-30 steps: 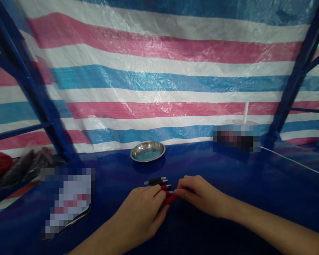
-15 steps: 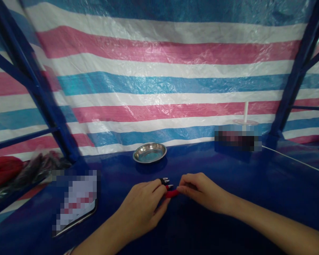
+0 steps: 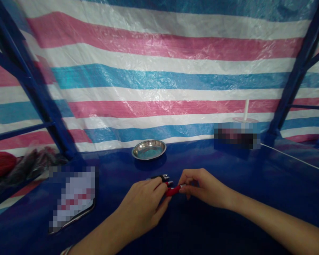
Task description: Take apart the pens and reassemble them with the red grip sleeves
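Moved since the earlier frame: the fingertips of the right hand (image 3: 202, 184), shifted so that the silver tip of the red pen (image 3: 172, 191) showed between them.

Red pen, one: held just above or on the table (image 3: 191, 156), well in from its far edge; contact with the surface could not be told. Left hand (image 3: 146, 198): thumb and forefinger closed on the barrel. Right hand: thumb and forefinger brought together about the tip.

Second red pen (image 3: 169, 183): just beyond the first, largely covered by the left hand. Black pens (image 3: 158, 176), two: side by side beyond it, partly covered likewise.

Metal dish (image 3: 149, 151), oval, shallow: near the middle of the table's far edge. Flat device (image 3: 77, 196), blurred: by the left edge. Blurred object (image 3: 235, 135): toward the far right corner, a white stick (image 3: 246, 109) upright behind it. White cable (image 3: 295, 157): running from that object toward the right edge.

Striped sheet (image 3: 159, 78), red, white and blue: hung behind the far edge. Red bundle (image 3: 1, 164): beyond the left edge.
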Available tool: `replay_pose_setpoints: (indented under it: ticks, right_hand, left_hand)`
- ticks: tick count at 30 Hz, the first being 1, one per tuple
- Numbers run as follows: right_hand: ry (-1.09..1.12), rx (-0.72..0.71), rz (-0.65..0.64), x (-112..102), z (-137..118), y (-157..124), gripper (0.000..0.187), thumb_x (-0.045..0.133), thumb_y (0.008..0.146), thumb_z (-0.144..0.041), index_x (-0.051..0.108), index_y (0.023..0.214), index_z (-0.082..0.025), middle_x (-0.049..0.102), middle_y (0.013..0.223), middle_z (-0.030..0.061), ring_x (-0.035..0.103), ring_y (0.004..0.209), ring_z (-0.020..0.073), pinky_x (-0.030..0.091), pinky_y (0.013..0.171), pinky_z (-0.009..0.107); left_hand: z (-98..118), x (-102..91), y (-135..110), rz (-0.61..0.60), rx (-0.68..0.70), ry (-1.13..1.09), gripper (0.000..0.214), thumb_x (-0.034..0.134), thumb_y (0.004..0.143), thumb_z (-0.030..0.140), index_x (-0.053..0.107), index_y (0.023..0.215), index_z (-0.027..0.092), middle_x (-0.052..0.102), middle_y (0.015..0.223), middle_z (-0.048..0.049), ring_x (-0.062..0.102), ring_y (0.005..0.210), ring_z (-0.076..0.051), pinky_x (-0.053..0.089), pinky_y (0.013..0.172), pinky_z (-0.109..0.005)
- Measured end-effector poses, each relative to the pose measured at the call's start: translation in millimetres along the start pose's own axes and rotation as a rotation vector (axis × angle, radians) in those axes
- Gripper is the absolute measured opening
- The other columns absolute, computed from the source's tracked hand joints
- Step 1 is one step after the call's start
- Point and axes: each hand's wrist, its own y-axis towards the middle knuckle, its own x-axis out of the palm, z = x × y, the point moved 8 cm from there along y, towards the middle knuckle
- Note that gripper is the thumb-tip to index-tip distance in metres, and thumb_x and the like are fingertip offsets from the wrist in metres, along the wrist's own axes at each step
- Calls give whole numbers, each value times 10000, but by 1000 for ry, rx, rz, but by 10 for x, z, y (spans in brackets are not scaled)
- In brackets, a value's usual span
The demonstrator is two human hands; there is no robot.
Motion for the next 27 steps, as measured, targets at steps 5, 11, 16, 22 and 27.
replay_pose_setpoints:
  ticks: [5, 11, 16, 22, 27]
  right_hand:
    - [226, 27, 2, -3, 65, 27, 91, 583, 702, -205, 531, 734, -138, 599, 634, 6, 551, 586, 102, 394, 544, 209]
    - [419, 46, -14, 8, 106, 55, 218, 566, 726, -328, 472, 807, -148, 592, 588, -14, 525, 522, 80, 398, 521, 207]
    - [360, 19, 4, -3, 96, 62, 161, 529, 754, -295, 468, 753, -146, 554, 571, -20, 502, 519, 75, 373, 509, 204]
    - [203, -18, 77, -99, 117, 73, 101, 552, 718, -223, 479, 743, -159, 504, 622, -31, 462, 556, 73, 346, 512, 195]
    - [-306, -63, 171, -266, 110, 68, 59, 492, 719, -119, 531, 695, -154, 502, 592, -28, 428, 526, 73, 307, 500, 196]
  left_hand:
    - [-29, -18, 0, 50, -26, -26, 122, 387, 830, 235, 487, 808, 168, 508, 796, -26, 500, 672, -151, 404, 574, -272]
    - [-9, -40, -9, 90, -9, -43, 121, 380, 831, 221, 484, 803, 166, 501, 790, -24, 493, 668, -145, 399, 572, -265]
    - [-14, -10, 10, 59, -13, -31, 139, 365, 839, 227, 486, 813, 165, 503, 799, -25, 496, 673, -145, 394, 577, -264]
    - [-96, 53, 23, -24, -62, 8, 169, 346, 848, 251, 487, 828, 160, 500, 821, -31, 500, 642, -138, 383, 542, -251]
    - [-116, 112, 6, -98, -56, 8, 157, 366, 842, 249, 497, 828, 163, 506, 840, -28, 510, 663, -139, 390, 558, -246]
